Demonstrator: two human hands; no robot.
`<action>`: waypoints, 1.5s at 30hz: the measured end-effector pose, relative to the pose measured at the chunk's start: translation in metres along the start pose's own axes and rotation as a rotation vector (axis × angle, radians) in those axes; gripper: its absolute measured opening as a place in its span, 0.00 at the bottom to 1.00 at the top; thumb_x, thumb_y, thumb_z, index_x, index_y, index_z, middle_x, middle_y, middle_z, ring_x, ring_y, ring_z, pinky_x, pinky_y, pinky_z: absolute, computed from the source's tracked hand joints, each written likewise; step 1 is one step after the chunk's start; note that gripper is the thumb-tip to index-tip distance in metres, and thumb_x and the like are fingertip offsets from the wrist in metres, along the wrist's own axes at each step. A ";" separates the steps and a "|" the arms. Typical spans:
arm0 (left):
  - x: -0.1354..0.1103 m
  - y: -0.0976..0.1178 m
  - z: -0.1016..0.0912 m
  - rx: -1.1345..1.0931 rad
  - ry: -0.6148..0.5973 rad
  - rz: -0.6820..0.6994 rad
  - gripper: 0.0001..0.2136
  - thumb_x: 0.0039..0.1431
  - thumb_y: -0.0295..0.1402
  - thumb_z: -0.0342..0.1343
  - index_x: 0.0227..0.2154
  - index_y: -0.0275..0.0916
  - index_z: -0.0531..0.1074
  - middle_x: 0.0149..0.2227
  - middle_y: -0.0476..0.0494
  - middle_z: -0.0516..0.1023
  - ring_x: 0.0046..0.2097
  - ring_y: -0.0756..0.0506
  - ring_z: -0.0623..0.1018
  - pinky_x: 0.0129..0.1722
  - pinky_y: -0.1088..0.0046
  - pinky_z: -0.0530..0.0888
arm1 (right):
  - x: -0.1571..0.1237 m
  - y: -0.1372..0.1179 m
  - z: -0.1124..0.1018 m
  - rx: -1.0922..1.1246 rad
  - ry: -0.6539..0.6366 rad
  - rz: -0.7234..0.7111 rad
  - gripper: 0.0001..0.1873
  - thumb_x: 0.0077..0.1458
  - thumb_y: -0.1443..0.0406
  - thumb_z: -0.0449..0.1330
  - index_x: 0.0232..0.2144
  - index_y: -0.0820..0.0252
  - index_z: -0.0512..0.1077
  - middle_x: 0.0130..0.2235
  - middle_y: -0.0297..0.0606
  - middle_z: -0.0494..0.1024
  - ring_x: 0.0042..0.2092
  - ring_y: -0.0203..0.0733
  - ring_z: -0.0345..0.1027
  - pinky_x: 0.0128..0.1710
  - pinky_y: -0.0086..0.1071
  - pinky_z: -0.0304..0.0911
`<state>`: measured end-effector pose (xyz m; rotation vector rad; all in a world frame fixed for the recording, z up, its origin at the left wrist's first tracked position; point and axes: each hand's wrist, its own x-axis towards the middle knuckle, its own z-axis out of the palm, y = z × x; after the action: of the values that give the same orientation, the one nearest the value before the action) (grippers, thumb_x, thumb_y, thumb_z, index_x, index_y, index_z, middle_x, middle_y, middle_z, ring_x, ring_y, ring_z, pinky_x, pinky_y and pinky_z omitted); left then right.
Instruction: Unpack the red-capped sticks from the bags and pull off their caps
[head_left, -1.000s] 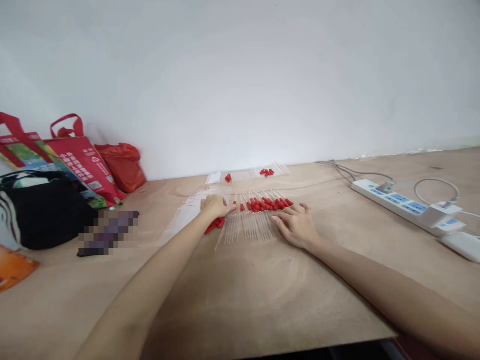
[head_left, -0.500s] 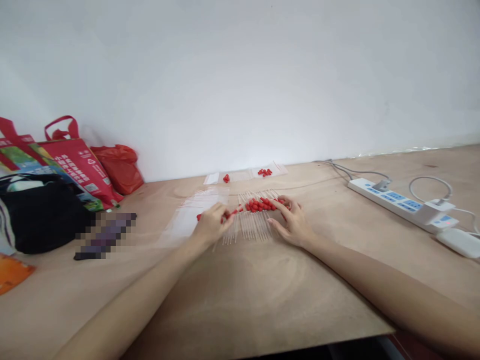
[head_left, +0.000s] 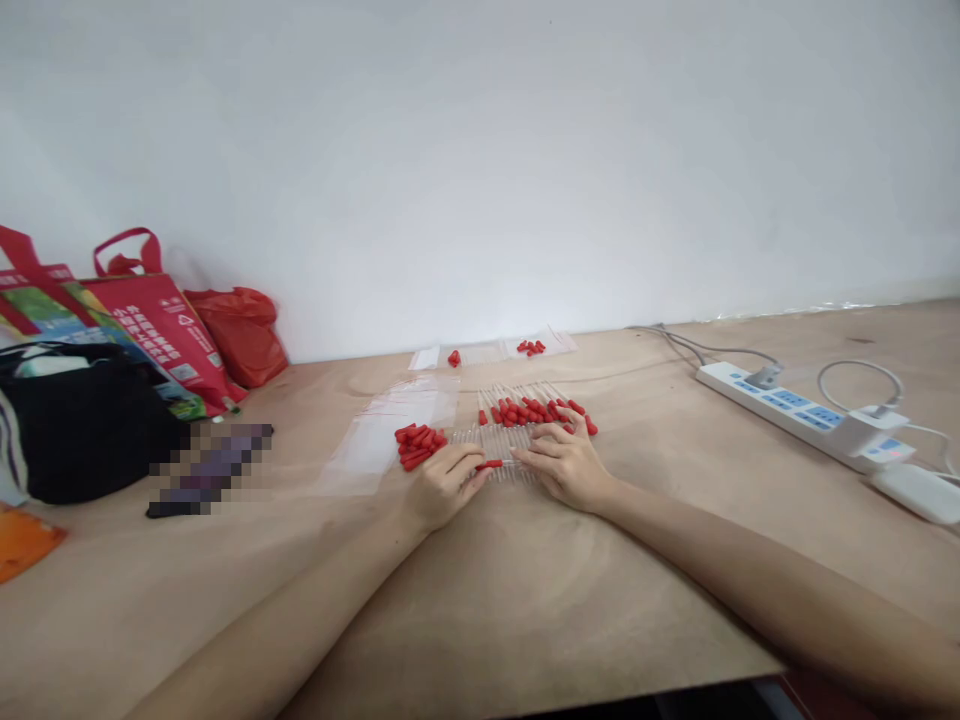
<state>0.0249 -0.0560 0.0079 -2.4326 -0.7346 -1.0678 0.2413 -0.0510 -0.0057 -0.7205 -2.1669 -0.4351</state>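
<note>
Head shows Chinese-lettered bag [head_left: 160, 328], left hand [head_left: 444, 487] pinching red bulb [head_left: 490, 464].

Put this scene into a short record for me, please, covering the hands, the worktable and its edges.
Left hand: pinching a red bulb
Right hand: apparently pinching a thin clear tube at the bulb's end
Beside left hand: pile of red bulbs, near flat plastic bags
Beyond the hands: red-tipped tubes in a row
Table's right side: white power strip, plugged into
Table's left side: black bag, red bags
</note>
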 end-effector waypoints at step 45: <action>-0.026 -0.078 -0.033 -0.082 0.028 -1.023 0.16 0.44 0.37 0.52 0.37 0.34 0.67 0.28 0.47 0.71 0.27 0.50 0.71 0.28 0.74 0.71 | -0.009 0.012 -0.009 -0.174 -0.229 0.434 0.11 0.53 0.62 0.50 0.31 0.54 0.72 0.32 0.36 0.76 0.39 0.41 0.62 0.47 0.43 0.40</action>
<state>-0.0552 -0.0199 0.0195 -2.0417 -2.0584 -1.4494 0.2585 -0.0498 -0.0067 -1.3592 -2.1138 -0.3243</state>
